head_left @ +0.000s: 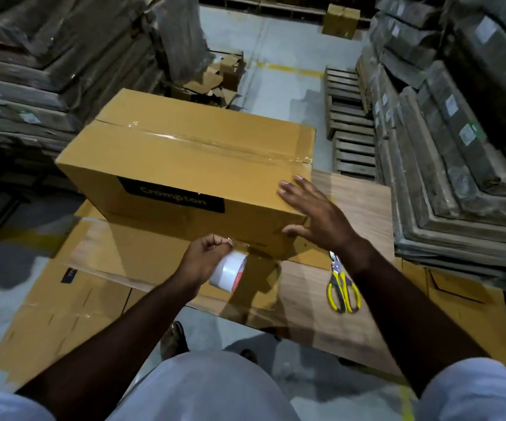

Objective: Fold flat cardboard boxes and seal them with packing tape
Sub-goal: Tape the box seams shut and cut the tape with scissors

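Left: wrapped grey stacks (33, 65), labels too blurry to read. One flat brown cardboard sheet (63, 299) on the concrete floor (276, 41), partly under the wood-grain board table (352, 202). Left hand (206, 256) pinches the tape end w/ curled fingers, white packing tape roll (229, 273) below it. One folded brown cardboard box (185, 165), top seam taped, sits mid-table. Right hand (315, 214) spread wide, fingers flat on box's near right corner. One pair of yellow-handled scissors (341, 284), blade tips hidden by the wrist. Right: 3 wooden pallets (352, 126), more wrapped stacks.

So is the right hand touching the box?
Touching. The head view shows the right hand spread on the box corner, fingers on top, thumb on the side.
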The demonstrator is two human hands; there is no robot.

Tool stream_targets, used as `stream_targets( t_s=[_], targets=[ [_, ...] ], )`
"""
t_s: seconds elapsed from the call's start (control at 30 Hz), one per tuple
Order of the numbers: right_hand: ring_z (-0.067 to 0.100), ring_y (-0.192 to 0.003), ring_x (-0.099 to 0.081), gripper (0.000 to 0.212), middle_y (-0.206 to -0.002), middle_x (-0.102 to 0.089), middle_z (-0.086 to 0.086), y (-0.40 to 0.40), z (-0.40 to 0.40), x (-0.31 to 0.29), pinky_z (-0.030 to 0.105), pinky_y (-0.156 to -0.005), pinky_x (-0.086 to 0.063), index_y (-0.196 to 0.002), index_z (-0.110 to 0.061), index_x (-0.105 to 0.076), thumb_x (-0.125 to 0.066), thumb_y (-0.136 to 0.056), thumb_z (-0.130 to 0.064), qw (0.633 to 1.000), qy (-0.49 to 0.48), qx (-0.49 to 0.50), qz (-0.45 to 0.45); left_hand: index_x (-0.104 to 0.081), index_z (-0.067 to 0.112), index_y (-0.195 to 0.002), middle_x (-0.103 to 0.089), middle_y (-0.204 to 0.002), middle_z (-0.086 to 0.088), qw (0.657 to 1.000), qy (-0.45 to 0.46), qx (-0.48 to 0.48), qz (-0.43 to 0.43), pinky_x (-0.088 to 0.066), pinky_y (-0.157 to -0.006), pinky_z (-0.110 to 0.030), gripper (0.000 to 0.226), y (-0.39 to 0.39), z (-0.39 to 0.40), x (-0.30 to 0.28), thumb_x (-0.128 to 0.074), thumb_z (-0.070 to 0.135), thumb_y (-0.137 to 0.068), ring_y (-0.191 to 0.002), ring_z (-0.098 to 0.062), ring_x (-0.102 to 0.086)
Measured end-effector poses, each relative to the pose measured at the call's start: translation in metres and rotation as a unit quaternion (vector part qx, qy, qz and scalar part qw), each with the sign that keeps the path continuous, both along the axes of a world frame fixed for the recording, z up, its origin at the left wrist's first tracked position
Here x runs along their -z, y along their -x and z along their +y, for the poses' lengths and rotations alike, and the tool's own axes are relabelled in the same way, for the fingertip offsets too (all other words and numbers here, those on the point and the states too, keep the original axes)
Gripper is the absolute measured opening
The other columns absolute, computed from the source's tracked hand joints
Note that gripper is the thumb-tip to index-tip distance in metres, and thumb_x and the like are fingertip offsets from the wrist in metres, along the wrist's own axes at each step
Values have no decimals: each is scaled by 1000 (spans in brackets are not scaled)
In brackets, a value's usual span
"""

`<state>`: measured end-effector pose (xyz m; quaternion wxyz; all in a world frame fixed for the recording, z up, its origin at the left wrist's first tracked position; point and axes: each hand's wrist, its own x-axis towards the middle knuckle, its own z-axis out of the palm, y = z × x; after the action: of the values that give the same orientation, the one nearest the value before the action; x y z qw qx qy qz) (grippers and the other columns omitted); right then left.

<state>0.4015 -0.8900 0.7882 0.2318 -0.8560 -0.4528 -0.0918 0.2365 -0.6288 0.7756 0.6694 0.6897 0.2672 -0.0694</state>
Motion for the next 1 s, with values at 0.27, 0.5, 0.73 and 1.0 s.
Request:
stream_targets(
  t_s=[0.27,0.5,0.73,1.0],
  targets=[
    [15,-163,-7,84,-172,-25,-7,-4,-10,-4,45,-129,-25,-161,-27,-38,-79,-90,-42,998,40,31,30,-73,8,-102,-76,-96,-10,1000,10,-1,-27,-54,-67,-37,14,1,1,-14,-69,22,-99,-82,-25,-70],
    [35,-124,-59,40,-130,-64,13,74,37,-9,55,-105,-47,-118,-3,-65,-77,-93,-33,928,-288,233,-36,-70,9,-101,-74,-102,-9,989,98,-44,-102,-55,-61,-34,7,-3,-2,-48,-68,15,-98,-86,-22,-69],
    [9,-96,-67,31,-100,-71,-10,127,125,-22,38,-80,-58,-106,-25,-77,-65,-97,-52,890,-314,137,300,-70,9,-93,-73,-93,-7,971,154,-81,-164,-54,-62,-31,16,-25,10,-88,-80,17,-82,-81,-19,-68],
    [20,-90,-67,44,-100,-66,-1,87,173,-38,47,-69,-57,-106,-18,-73,-62,-98,-60,919,-288,100,249,-68,2,-87,-73,-98,-16,970,36,69,-232,-60,-67,-42,15,-61,104,-117,-80,9,-82,-85,-28,-71]
  ],
)
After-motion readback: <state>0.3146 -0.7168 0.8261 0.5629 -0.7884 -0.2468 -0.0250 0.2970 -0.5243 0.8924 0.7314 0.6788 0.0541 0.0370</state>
